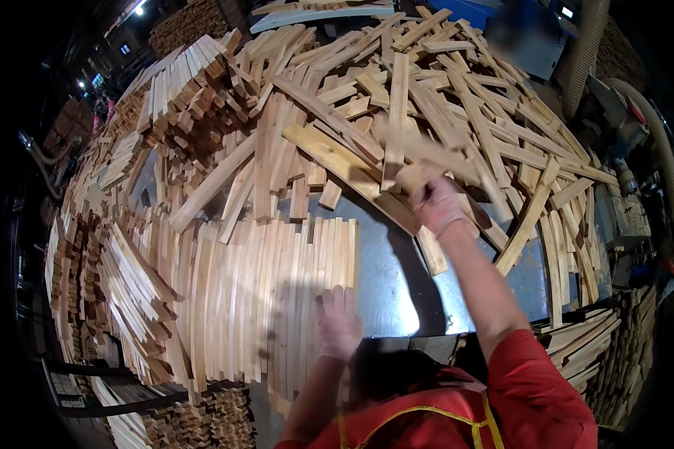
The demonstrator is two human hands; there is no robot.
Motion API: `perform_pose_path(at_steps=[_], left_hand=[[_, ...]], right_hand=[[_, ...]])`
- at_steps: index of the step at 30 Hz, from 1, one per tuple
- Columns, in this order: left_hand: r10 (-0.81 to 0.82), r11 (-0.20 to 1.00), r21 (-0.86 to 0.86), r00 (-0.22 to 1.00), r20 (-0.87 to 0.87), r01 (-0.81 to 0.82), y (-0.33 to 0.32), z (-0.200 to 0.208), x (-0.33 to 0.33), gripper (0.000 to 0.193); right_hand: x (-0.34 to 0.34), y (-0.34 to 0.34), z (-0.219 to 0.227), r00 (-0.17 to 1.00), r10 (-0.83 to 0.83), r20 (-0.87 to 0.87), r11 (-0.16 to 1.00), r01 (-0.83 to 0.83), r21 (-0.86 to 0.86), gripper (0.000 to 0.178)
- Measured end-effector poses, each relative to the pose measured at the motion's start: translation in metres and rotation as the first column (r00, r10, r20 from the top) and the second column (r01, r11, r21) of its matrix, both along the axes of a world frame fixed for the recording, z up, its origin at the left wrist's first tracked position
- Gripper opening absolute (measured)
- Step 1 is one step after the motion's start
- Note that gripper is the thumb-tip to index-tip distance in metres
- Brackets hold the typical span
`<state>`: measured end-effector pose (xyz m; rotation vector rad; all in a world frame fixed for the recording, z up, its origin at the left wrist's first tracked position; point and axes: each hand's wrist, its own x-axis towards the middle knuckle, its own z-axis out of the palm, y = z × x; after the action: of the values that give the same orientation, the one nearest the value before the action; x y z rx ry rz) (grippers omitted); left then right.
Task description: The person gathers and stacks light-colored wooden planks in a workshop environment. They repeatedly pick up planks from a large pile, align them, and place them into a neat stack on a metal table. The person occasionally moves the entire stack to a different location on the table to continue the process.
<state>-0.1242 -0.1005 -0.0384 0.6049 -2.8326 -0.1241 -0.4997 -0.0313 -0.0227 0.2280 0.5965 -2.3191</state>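
Observation:
My left hand (339, 323) lies flat, fingers stretched out, on the right end of a row of wooden slats (236, 299) laid side by side. My right hand (436, 203), in what looks like a pale glove, reaches to the near edge of a loose heap of wooden slats (479, 97). Its fingers are closed round the end of a wooden slat (410, 178), smeared by motion. Beside that hand a wider yellowish board (337, 166) slants across the heap. Another slat (431, 251) lies just below the hand on the metal table (386, 288).
Stacked slats (180, 86) rise at the far left, with more bundles (131, 284) along the left side. Slats (584, 344) are piled below the table's right edge. Ribbed hoses (663, 150) and machinery (524, 37) stand at the right and back. A dark rail (120, 408) runs at lower left.

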Motion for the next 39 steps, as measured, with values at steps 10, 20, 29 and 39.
perform_pose_path(at_steps=[10, 20, 29, 39], left_hand=[[-0.01, 1.0, -0.012, 0.998, 0.064, 0.011, -0.001, -0.019, 0.012, 0.063], [-0.048, 0.989, 0.142, 0.998, 0.033, 0.043, -0.009, -0.024, 0.009, 0.067], [0.071, 0.993, 0.072, 0.953, 0.294, -0.097, 0.01, -0.02, -0.005, 0.086], [0.049, 0.997, 0.054, 0.987, 0.152, -0.058, 0.01, -0.025, 0.001, 0.082]], right_hand=[[0.243, 0.192, 0.044, 0.843, 0.457, -0.285, 0.797, -0.246, 0.551, 0.062], [0.36, 0.146, -0.034, -0.002, 0.998, -0.069, 0.069, -0.005, 0.998, 0.055], [0.14, 0.032, -0.012, -0.054, 0.892, -0.448, 0.343, 0.727, 0.595, 0.049], [0.052, -0.011, -0.024, -0.003, 0.949, -0.315, 0.216, 0.735, 0.643, 0.063]])
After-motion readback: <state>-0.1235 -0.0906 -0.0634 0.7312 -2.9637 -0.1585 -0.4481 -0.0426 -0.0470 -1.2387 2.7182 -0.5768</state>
